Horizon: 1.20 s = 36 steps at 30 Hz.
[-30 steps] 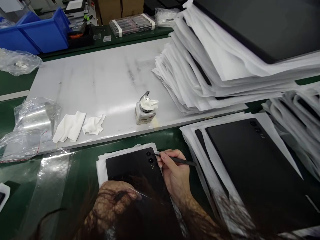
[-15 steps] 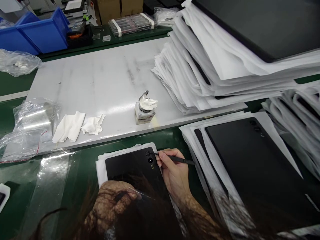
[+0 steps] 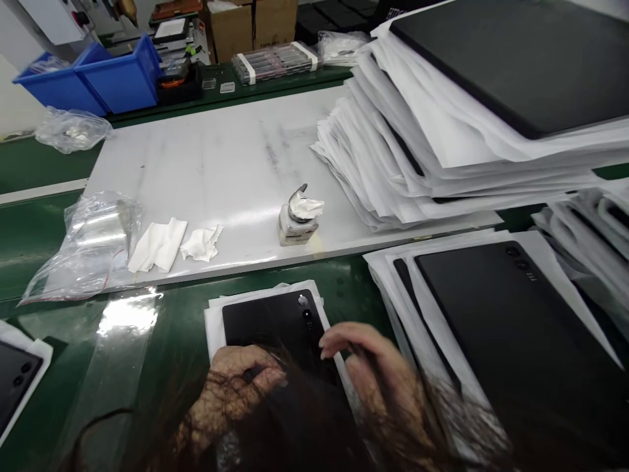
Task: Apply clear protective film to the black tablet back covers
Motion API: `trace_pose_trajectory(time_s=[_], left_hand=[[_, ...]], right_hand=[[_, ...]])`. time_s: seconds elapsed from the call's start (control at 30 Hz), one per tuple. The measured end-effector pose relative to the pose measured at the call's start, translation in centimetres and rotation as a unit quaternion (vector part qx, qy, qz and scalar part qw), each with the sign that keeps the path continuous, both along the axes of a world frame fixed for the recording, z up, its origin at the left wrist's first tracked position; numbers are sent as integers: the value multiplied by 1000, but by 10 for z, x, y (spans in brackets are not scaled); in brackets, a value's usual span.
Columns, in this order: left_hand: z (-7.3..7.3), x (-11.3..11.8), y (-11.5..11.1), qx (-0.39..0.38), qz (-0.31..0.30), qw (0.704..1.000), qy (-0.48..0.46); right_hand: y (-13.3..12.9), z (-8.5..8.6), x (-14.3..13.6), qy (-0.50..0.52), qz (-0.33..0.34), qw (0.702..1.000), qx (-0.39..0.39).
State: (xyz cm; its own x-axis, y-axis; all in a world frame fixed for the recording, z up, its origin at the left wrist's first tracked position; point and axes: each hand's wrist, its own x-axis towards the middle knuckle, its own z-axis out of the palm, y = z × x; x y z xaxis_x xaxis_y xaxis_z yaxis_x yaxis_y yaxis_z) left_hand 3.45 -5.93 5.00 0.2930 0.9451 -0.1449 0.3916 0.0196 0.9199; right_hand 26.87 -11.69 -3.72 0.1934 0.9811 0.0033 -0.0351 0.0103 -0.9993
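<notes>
- Work surface: green bench mat (image 3: pixel 187 341), glossy, with a white board (image 3: pixel 221 164) laid across its far part.
- Black tablet back (image 3: pixel 275 328): lies flat on white sheets at the near centre of the mat, camera lenses toward the far right corner.
- Left hand (image 3: pixel 236 387): rests on the near left part of the tablet back, fingers curled; partly veiled by hair, so whether it grips anything cannot be told.
- Right hand (image 3: pixel 373 373): at the tablet's right edge, fingers bent over the cover; blurred, and whether it holds anything cannot be told.
- Small jar (image 3: pixel 297 223): on the board's near edge, a white wad in its mouth.
- Two white wipes (image 3: pixel 171 242): crumpled, on the board, left of the jar.
- Clear plastic bag (image 3: pixel 83 242): at the board's near left corner.
- Tall stack (image 3: pixel 442 131) of dark panels between white sheets: right, on the board.
- Lower stack (image 3: pixel 491 328) of the same: right of the hands, on the mat.
- Blue bins (image 3: pixel 98 82): far left, with cardboard boxes (image 3: pixel 250 23) behind the bench.
</notes>
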Motion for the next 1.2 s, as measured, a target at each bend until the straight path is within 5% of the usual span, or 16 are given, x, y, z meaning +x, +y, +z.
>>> trace_pose_trajectory(time_s=[0.07,0.13,0.3,0.47,0.63,1.2], left_hand=[[2,1,1,-21,-7,1000,-16],[6,2,3,-38,-23,999,-30],[13,0,5,-79,-57,990,-104],[9,-2,4,-78,-43,990,-106],[7,0,4,-60,-44,994,-80],[1,1,2,-28,-52,997,-46]], right_hand=[[-19,1,-4,-68,112,991,21],[-28,5,-12,-93,153,984,23],[-15,23,-14,-118,137,983,-22],[3,44,10,-150,66,983,87],[8,57,8,-72,70,991,91],[7,26,-11,-70,67,987,130]])
